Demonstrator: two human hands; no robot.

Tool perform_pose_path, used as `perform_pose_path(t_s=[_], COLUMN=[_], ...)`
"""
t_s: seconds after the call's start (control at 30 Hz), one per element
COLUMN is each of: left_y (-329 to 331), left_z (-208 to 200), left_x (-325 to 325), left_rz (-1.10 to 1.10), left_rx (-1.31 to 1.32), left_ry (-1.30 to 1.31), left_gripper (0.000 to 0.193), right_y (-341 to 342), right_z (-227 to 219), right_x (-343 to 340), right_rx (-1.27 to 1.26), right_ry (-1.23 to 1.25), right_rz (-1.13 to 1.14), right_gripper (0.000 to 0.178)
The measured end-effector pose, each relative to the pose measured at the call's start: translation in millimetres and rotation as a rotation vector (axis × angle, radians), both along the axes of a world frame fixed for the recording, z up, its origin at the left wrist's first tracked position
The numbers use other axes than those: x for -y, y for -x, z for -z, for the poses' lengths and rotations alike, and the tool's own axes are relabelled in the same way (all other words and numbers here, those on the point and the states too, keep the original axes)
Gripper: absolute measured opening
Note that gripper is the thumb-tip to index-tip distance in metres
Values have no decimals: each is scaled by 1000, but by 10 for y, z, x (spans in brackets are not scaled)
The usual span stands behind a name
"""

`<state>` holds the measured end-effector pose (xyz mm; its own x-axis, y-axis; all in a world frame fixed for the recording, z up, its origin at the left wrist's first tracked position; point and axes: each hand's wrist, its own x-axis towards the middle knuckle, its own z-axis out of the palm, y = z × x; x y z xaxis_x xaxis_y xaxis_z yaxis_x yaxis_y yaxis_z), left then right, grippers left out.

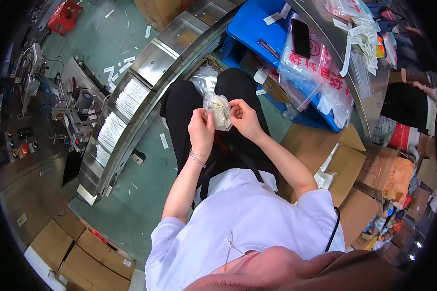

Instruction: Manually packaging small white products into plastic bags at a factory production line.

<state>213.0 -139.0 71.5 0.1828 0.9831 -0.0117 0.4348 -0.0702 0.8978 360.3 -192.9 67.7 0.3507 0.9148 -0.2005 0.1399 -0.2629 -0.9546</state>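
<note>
Over my lap, a small clear plastic bag (219, 125) with a bunch of cream-coloured, slim pieces (219, 109) inside is between my hands. My left hand (201, 130) pinches the bag's left side. On its right side my right hand (246, 119) has thumb and fingertips closed on the plastic. What exactly the cream pieces are is too small to tell. Just beyond, between my knees, more clear plastic bags (204, 81) lie in a carton that my legs partly hide.
A steel conveyor (153, 63) curves past on my left, its sections holding stacks of slim white packets (131, 99). Machinery (80, 116) stands beyond it. At right are a blue bin (257, 29), printed plastic bags, a black phone (300, 39) and an open cardboard box (320, 140).
</note>
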Motion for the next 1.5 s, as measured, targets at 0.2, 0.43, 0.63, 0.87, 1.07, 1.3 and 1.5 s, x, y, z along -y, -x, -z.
perform_pose_path(t_s=[0.2,0.43,0.63,0.87,1.07,1.3,1.5], left_y=[65,56,77,124,195,143,79], left_z=[267,283,289,103,317,258,258], left_x=[-101,-1,75,-19,-31,33,78], left_rz=[-16,-16,-28,-88,-14,-22,17], left_rx=[64,116,308,328,263,228,206], left_ry=[193,84,183,305,140,115,-36], left_gripper=[14,12,12,11,11,11,11], right_y=[39,27,159,205,255,211,352], right_z=[-194,-245,119,-162,-27,-289,42], right_x=[-3,-265,-425,-382,-585,-269,-456], right_rx=[372,529,679,612,-180,734,930], right_ry=[-81,-197,-162,-202,199,-111,109], right_rz=[3,-586,-727,-614,-618,-654,-564], right_gripper=[24,21,16,12,11,20,31])
